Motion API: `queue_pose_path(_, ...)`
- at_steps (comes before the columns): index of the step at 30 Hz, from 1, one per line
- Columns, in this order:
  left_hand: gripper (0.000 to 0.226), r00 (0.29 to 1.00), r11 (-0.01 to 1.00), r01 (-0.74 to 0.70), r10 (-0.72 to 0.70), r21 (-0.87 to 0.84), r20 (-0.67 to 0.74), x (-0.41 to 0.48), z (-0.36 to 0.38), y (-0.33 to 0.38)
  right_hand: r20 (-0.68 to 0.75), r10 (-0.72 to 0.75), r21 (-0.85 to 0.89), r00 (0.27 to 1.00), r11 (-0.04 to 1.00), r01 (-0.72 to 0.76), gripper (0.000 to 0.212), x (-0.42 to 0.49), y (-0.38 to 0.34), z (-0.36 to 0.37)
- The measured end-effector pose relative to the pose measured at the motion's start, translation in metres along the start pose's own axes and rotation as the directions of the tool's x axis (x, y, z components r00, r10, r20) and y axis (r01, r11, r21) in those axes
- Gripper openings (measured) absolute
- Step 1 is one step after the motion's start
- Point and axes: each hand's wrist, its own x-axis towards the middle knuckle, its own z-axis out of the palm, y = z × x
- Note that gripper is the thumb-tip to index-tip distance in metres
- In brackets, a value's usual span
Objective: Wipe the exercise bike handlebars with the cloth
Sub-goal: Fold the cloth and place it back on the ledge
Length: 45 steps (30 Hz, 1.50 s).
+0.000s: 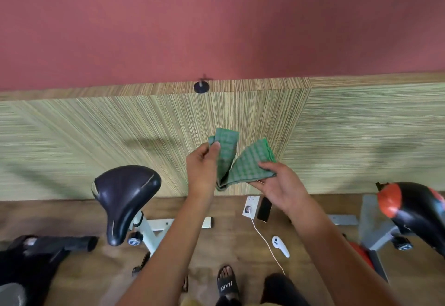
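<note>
A green checked cloth (237,163) hangs folded between my two hands in front of the wall. My left hand (202,168) pinches its left flap between thumb and fingers. My right hand (280,186) grips the right flap from below, thumb on top. The exercise bike stands at the lower left, with a black saddle (122,197) and a black foam handlebar grip (69,243) near the left edge. Neither hand touches the bike.
A second bike with a black and orange body (409,204) stands at the right. On the wooden floor lie a white socket plate (250,205), a dark phone (264,209), a white cable and a white controller (280,245). My sandalled foot (227,284) is at the bottom.
</note>
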Motion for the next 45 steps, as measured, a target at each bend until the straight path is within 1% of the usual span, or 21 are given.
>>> queue_pose_path(2, 0.022, 0.999, 0.999, -0.036, 0.036, 0.019, 0.006, 0.01, 0.002, 0.003, -0.017, 0.001, -0.027, 1.0, 1.0, -0.002, 0.026, 0.007, -0.003, 0.005)
queue_pose_path(6, 0.019, 0.976, 0.965, -0.197, 0.176, 0.174, 0.131, 0.014, 0.021, 0.006, -0.014, -0.018, -0.129, 1.0, 0.991, 0.016, 0.026, 0.022, -0.013, 0.015)
queue_pose_path(8, 0.02, 0.935, 0.896, -0.329, 0.263, 0.298, 0.24, 0.012, 0.035, 0.004, 0.02, -0.033, -0.147, 0.999, 0.989, 0.035, 0.029, 0.028, -0.022, 0.02)
queue_pose_path(11, 0.028, 0.871, 0.742, -0.476, 0.321, 0.473, 0.372, 0.009, 0.054, -0.001, 0.087, -0.034, -0.097, 0.996, 0.994, 0.043, 0.054, 0.038, -0.041, 0.021)
queue_pose_path(14, 0.031, 0.847, 0.726, -0.503, 0.308, 0.468, 0.433, 0.014, 0.07, 0.0, 0.132, -0.012, -0.097, 0.991, 0.995, 0.025, 0.062, 0.048, -0.059, 0.015)
queue_pose_path(17, 0.028, 0.909, 0.886, -0.366, 0.275, 0.285, 0.313, 0.023, 0.083, 0.01, 0.172, 0.028, -0.101, 0.985, 0.995, -0.01, 0.047, 0.058, -0.078, 0.007)
queue_pose_path(19, 0.021, 0.953, 0.931, -0.302, 0.297, 0.206, 0.054, 0.035, 0.092, 0.017, 0.164, 0.044, -0.067, 0.985, 0.997, -0.033, 0.045, 0.066, -0.091, 0.004)
queue_pose_path(20, 0.016, 0.965, 0.953, -0.232, 0.25, 0.195, -0.074, 0.045, 0.093, 0.017, 0.156, 0.052, -0.053, 0.986, 0.998, -0.044, 0.044, 0.07, -0.098, 0.002)
queue_pose_path(21, 0.017, 0.98, 0.983, -0.101, 0.125, 0.154, -0.153, 0.056, 0.093, 0.015, 0.151, 0.057, -0.043, 0.987, 0.998, -0.051, 0.042, 0.074, -0.103, 0.002)
queue_pose_path(22, 0.026, 0.985, 0.993, 0.1, -0.09, 0.064, -0.146, 0.066, 0.091, 0.014, 0.157, 0.064, -0.031, 0.986, 0.998, -0.06, 0.041, 0.077, -0.108, 0.002)
queue_pose_path(23, 0.036, 0.943, 0.943, 0.328, -0.33, -0.054, -0.042, 0.076, 0.089, 0.011, 0.17, 0.071, -0.023, 0.983, 0.997, -0.068, 0.039, 0.081, -0.111, 0.002)
queue_pose_path(24, 0.044, 0.852, 0.84, 0.523, -0.511, -0.142, 0.113, 0.083, 0.086, 0.009, 0.179, 0.076, -0.022, 0.981, 0.997, -0.073, 0.037, 0.085, -0.114, 0.002)
queue_pose_path(25, 0.049, 0.764, 0.749, 0.639, -0.592, -0.174, 0.257, 0.087, 0.084, 0.009, 0.184, 0.077, -0.031, 0.98, 0.997, -0.072, 0.034, 0.089, -0.117, 0.004)
queue_pose_path(26, 0.05, 0.724, 0.71, 0.676, -0.591, -0.196, 0.355, 0.09, 0.082, 0.009, 0.178, 0.069, -0.043, 0.982, 0.997, -0.062, 0.033, 0.093, -0.118, 0.005)
queue_pose_path(28, 0.043, 0.736, 0.677, 0.666, -0.528, -0.313, 0.424, 0.099, 0.084, 0.01, 0.157, 0.036, -0.097, 0.987, 0.995, -0.021, 0.036, 0.103, -0.121, 0.008)
queue_pose_path(30, 0.037, 0.81, 0.738, 0.574, -0.448, -0.356, 0.378, 0.114, 0.087, 0.01, 0.114, -0.011, -0.225, 0.993, 0.974, 0.037, 0.038, 0.115, -0.123, 0.011)
queue_pose_path(33, 0.031, 0.928, 0.924, 0.333, -0.286, -0.188, 0.239, 0.141, 0.09, 0.014, 0.083, -0.1, -0.451, 0.992, 0.883, 0.127, 0.04, 0.126, -0.126, 0.022)
queue_pose_path(35, 0.027, 0.959, 0.973, 0.221, -0.203, -0.073, 0.2, 0.159, 0.093, 0.016, 0.076, -0.123, -0.51, 0.99, 0.848, 0.144, 0.049, 0.135, -0.127, 0.035)
queue_pose_path(37, 0.026, 0.961, 0.98, 0.197, -0.186, -0.033, 0.204, 0.177, 0.099, 0.022, 0.038, -0.169, -0.544, 0.985, 0.823, 0.162, 0.043, 0.145, -0.13, 0.048)
queue_pose_path(41, 0.023, 0.901, 0.934, 0.339, -0.288, -0.113, 0.326, 0.216, 0.099, 0.034, -0.065, -0.29, -0.572, 0.955, 0.795, 0.203, 0.031, 0.175, -0.147, 0.058)
queue_pose_path(45, 0.011, 0.92, 0.97, 0.242, -0.24, 0.034, 0.309, 0.239, 0.104, 0.037, -0.105, -0.392, -0.703, 0.914, 0.68, 0.211, 0.011, 0.195, -0.171, 0.055)
